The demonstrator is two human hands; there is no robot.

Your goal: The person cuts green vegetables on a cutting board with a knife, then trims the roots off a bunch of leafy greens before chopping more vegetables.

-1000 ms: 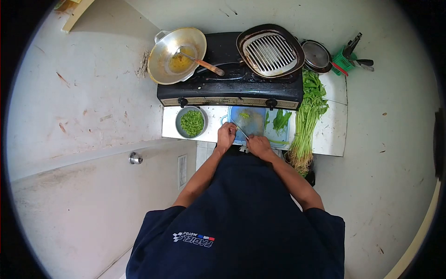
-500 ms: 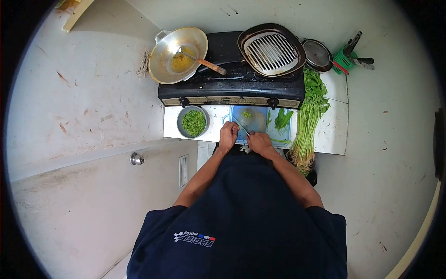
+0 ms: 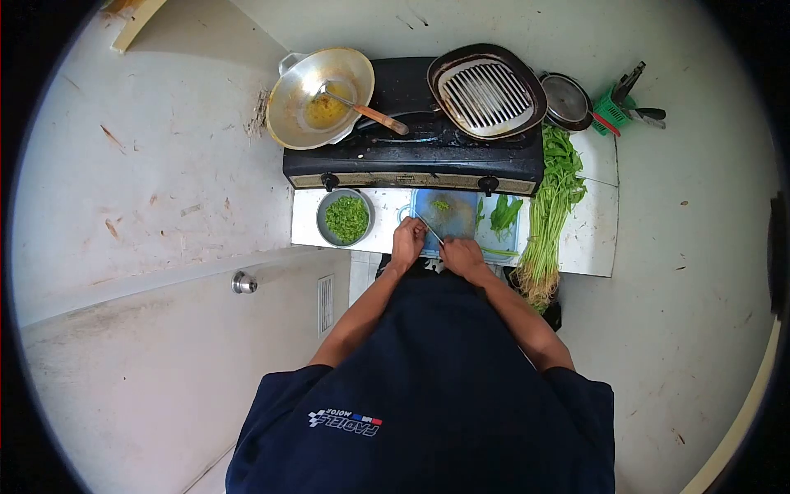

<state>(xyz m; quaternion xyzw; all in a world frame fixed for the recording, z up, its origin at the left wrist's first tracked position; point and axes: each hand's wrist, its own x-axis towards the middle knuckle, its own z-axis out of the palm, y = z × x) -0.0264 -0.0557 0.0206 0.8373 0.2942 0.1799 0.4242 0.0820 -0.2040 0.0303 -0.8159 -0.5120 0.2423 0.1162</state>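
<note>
And at the lower middle of the counter, the knife [image 3: 430, 230] was gripped by the right hand [image 3: 465, 257], its blade slanted toward the upper left over the blue board [image 3: 457, 221]. The left hand [image 3: 408, 241] was curled in close beside the blade's tip; whether anything was pinched in it could not be told, the fingers being partly hidden. A small pile of chopped greens [image 3: 442, 204] was gathered near the board's top edge, with loose leaves [image 3: 504, 216] laid out to its right.

With the fingers so near the edge, good cutting seemed to call for fingertips tucked under, knuckles set as a guide, and the blade drawn in short, even strokes. The pile was best kept clear of the blade's path.

At center left, the grey bowl [image 3: 370, 219] was filled with chopped greenery [image 3: 346, 219]; at center right, a long-stemmed bundle [image 3: 553, 210] was left lying, roots pointed toward the bottom of the frame.
</note>
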